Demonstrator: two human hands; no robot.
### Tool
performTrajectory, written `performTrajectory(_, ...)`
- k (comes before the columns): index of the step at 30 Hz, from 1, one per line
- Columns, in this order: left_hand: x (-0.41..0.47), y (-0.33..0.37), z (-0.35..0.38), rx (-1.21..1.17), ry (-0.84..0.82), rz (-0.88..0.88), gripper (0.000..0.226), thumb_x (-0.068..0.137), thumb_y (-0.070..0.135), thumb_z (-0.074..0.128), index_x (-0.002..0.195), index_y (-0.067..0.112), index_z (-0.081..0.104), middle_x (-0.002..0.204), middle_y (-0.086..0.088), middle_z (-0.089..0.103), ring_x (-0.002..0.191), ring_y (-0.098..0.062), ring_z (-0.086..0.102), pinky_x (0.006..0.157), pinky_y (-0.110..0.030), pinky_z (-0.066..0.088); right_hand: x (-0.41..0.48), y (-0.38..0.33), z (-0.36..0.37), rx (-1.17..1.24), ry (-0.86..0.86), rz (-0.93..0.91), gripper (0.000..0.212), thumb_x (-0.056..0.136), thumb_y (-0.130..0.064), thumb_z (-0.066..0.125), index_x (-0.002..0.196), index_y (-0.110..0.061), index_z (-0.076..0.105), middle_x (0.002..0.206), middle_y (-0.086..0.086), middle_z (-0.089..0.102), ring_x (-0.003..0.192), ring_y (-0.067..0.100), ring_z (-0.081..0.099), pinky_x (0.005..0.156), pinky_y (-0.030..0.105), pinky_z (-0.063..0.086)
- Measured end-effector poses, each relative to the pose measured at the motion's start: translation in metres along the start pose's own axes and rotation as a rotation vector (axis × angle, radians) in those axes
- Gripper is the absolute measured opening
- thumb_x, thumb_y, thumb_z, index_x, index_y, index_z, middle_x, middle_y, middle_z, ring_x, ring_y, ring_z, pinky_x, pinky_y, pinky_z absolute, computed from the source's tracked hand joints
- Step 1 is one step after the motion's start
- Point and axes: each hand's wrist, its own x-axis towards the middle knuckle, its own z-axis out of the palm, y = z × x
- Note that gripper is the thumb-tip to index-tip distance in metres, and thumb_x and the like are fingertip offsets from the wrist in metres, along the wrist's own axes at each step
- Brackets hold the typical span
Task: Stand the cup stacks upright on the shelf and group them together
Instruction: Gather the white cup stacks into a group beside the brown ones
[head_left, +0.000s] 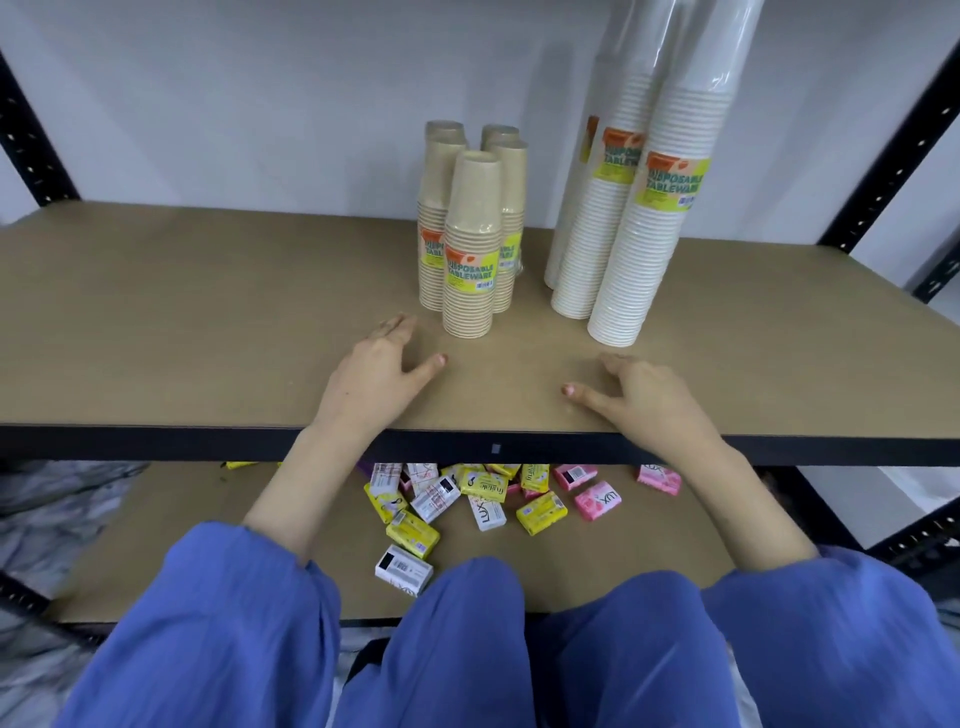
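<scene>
Short tan paper cup stacks (470, 249) and tall white cup stacks (639, 234) are seen upright at upper centre, grouped on the brown shelf (208, 312). The task is judged nearly finished. The left hand (382, 364) and right hand (644, 395) are spread open, with nothing held.

The head view looks forward and down, close over the shelf (208, 312).
</scene>
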Motion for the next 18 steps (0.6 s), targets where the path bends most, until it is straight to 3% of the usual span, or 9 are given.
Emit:
performTrajectory(3, 0.006, -0.006, -0.002, -0.010, -0.018, -0.020, 0.066, 0.088, 0.042, 0.051, 0.142, 0.010, 0.031, 0.153, -0.007, 0.027, 0.141, -0.022, 0.026, 0.113, -0.036, 0.024, 0.009, -0.015, 0.003, 0.103, 0.054, -0.077, 0.057, 0.086, -0.045, 0.053, 0.120, 0.001, 0.051, 0.124, 0.021, 0.057, 0.113, 0.035, 0.051, 0.091, 0.040, 0.041)
performTrajectory(8, 0.024, -0.013, -0.002, -0.032, -0.081, -0.049, 0.074, 0.086, 0.044, 0.053, 0.143, 0.006, 0.025, 0.154, -0.011, 0.022, 0.142, -0.023, 0.021, 0.115, -0.035, 0.020, 0.040, -0.030, 0.014, 0.141, -0.037, -0.210, 0.078, 0.086, -0.047, 0.052, 0.142, -0.004, 0.020, 0.151, 0.015, 0.026, 0.135, 0.027, 0.032, 0.107, 0.029, 0.025)
performTrajectory(12, 0.038, -0.017, -0.001, -0.059, -0.124, -0.050, 0.078, 0.086, 0.045, 0.054, 0.144, 0.004, 0.021, 0.155, -0.013, 0.018, 0.144, -0.023, 0.017, 0.116, -0.031, 0.015, 0.063, -0.035, 0.019, 0.180, -0.045, -0.203, 0.087, 0.086, -0.048, 0.051, 0.144, -0.001, 0.006, 0.154, 0.017, 0.013, 0.142, 0.026, 0.018, 0.112, 0.028, 0.017)
performTrajectory(18, 0.053, -0.020, 0.004, -0.085, -0.148, -0.048, 0.086, 0.083, 0.048, 0.056, 0.145, 0.004, 0.016, 0.156, -0.013, 0.014, 0.144, -0.022, 0.014, 0.116, -0.031, 0.014, 0.081, -0.033, 0.023, 0.217, -0.057, -0.192, 0.089, 0.086, -0.047, 0.052, 0.143, 0.000, 0.003, 0.154, 0.018, 0.009, 0.143, 0.024, 0.013, 0.113, 0.026, 0.012)
